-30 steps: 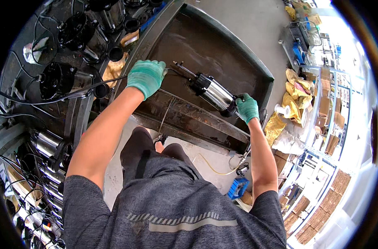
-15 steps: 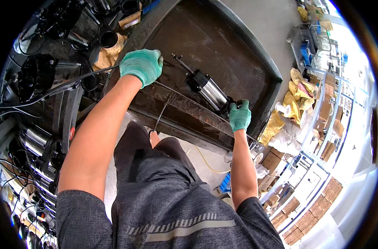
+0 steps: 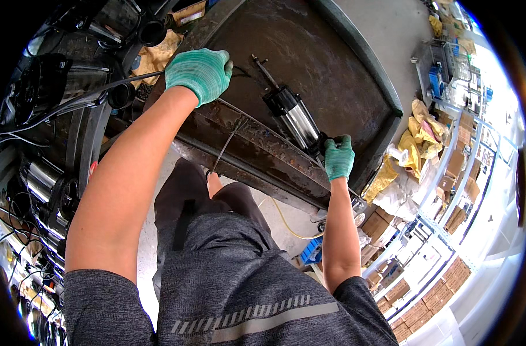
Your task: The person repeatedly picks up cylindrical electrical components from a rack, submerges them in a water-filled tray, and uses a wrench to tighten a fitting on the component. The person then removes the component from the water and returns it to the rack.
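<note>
A motor (image 3: 300, 125) with a shiny silver cylindrical body, a black end housing and a thin shaft lies slanted in a dark, wet-looking metal tray (image 3: 309, 43). The shaft points up and to the left. My right hand (image 3: 339, 157), in a green knitted glove, is closed on the motor's lower right end, and the fingers partly cover that end. My left hand (image 3: 198, 76), gloved alike, is curled over the tray's left side. A black cable (image 3: 121, 85) runs into its grip from the left; the fingertips are partly hidden.
Black machine parts with cables (image 3: 64, 86) crowd the left, above several silver cylinders (image 3: 40, 179). A raised rim (image 3: 364, 55) bounds the tray. On the right are yellow sacks (image 3: 413, 147), shelving with cardboard boxes (image 3: 456, 274) and a blue crate (image 3: 312, 251). A yellow hose (image 3: 289, 229) lies below.
The view has turned and shifted a little, so the tray and machines sit differently in the picture. Both hands keep their grips; the motor stays in the tray.
</note>
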`<state>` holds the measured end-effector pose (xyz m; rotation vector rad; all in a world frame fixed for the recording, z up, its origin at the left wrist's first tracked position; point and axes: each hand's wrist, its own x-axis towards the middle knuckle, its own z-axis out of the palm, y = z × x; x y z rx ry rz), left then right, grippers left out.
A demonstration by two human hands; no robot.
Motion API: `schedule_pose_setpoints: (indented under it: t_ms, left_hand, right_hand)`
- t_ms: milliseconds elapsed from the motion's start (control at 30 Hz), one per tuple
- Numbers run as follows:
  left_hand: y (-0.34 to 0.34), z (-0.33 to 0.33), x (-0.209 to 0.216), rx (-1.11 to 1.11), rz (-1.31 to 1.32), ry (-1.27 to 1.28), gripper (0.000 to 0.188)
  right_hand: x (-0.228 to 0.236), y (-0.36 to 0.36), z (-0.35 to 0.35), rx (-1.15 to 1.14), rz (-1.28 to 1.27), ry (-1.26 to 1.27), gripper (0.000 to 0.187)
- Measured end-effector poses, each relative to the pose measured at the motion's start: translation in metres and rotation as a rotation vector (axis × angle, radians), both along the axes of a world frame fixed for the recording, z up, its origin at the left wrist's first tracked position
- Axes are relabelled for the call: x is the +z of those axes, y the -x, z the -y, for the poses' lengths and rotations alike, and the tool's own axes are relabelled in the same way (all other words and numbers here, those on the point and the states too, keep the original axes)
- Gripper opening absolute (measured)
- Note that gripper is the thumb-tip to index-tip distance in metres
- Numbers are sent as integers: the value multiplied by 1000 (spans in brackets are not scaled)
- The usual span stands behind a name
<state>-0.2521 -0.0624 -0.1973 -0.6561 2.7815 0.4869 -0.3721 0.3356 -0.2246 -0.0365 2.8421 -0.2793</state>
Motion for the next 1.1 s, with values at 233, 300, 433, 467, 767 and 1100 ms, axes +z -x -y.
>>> schedule_pose_setpoints:
  t_ms: [233,300,433,467,767,1100]
  left_hand:
    - [1,0,-3,-2,4,27,31]
    - [1,0,-4,1,4,21,31]
    - [0,0,-6,6,-12,17,30]
    - [0,0,-5,7,-19,17,30]
    - [-1,-1,-7,24,-53,19,34]
    - [-14,1,61,307,-597,-378,32]
  right_hand:
    - [2,0,0,18,16,-2,29]
    - [1,1,0,13,17,2,29]
    - [-1,2,-2,7,20,15,29]
    - [-2,2,-2,0,24,25,29]
    - [-3,2,-5,-1,-3,38,29]
    - [1,1,-17,23,-100,331,25]
